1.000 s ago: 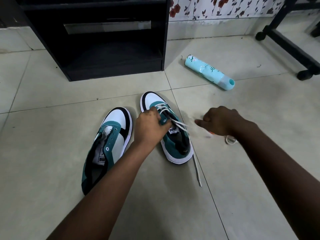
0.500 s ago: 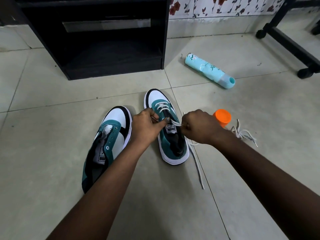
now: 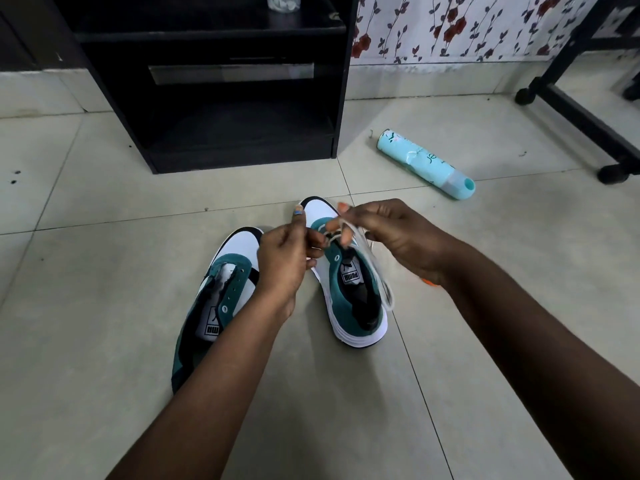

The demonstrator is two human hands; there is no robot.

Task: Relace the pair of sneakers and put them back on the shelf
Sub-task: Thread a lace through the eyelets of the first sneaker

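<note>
Both sneakers are on the tiled floor (image 3: 104,341) in front of me, toes pointing toward the black shelf unit (image 3: 221,81). They're teal suede with white side panels, black trim at the toe and a thick white sole, PUMA label on the tongue.

The left sneaker (image 3: 221,299) has no lace at all that I can see, just bare eyelets and the tongue flopping loose. My left forearm crosses over its heel end.

The right sneaker (image 3: 349,282) sits just beside it, a bit further forward. A white lace (image 3: 372,268) is threaded through the eyelets near the toe, and a loose stretch of it trails down the shoe's outer side toward the heel.

My left hand (image 3: 284,258) hovers over the gap between the two shoes, fingers curled; looks like it's pinching the lace near the eyelets, but that bit is blurry. My right hand (image 3: 391,237) is above the toe area, fingers curled round the lace.

Off to the right a light blue bottle (image 3: 426,164) lies on its side, well apart from the shoes.
</note>
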